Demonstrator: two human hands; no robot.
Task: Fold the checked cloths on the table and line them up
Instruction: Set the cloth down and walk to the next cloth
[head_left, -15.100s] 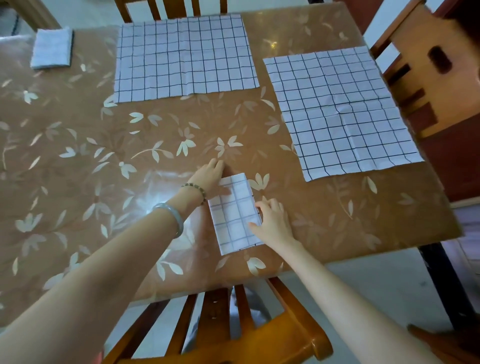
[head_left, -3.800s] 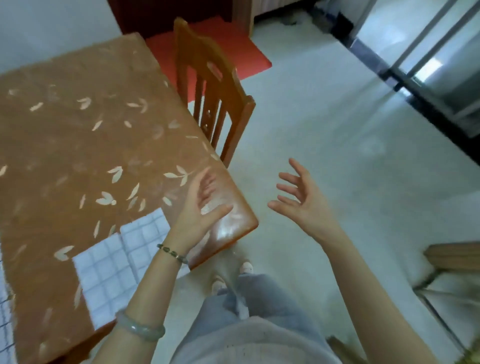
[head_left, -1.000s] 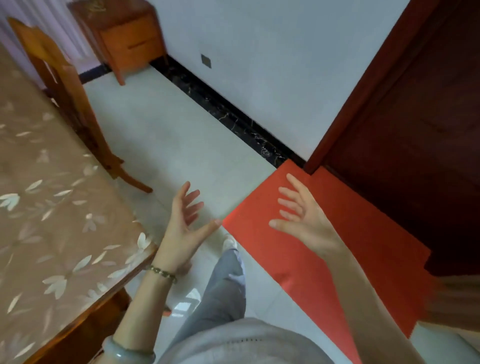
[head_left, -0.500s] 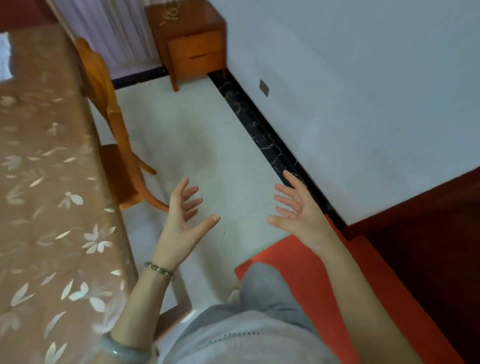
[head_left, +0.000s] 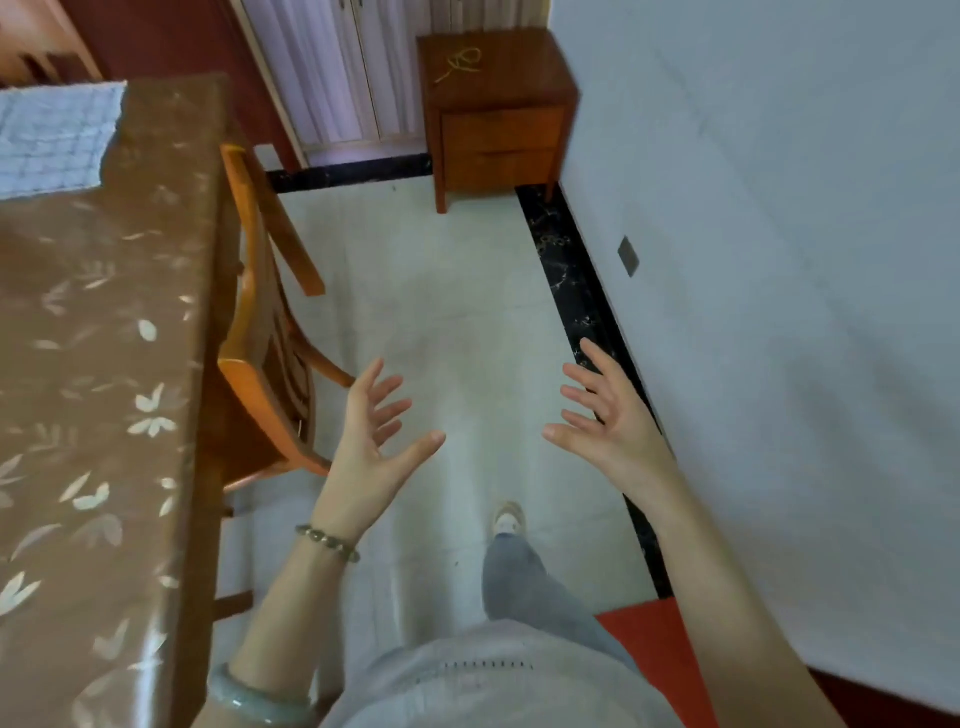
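1. The left hand (head_left: 376, 441) and right hand (head_left: 615, 431) hang over the floor, beside the desk's (head_left: 104, 374) right edge. Their fingers are spread, the palms face each other, and they hold nothing.
2. One checked cloth (head_left: 52, 132) lies by the desk's far right corner, partly cut off by the frame.
3. It looks spread flat rather than folded small, though blur leaves this uncertain.
4. No finished, lined-up cloths are in view, so the count done cannot be told.
5. At least this cloth probably remains to fold.
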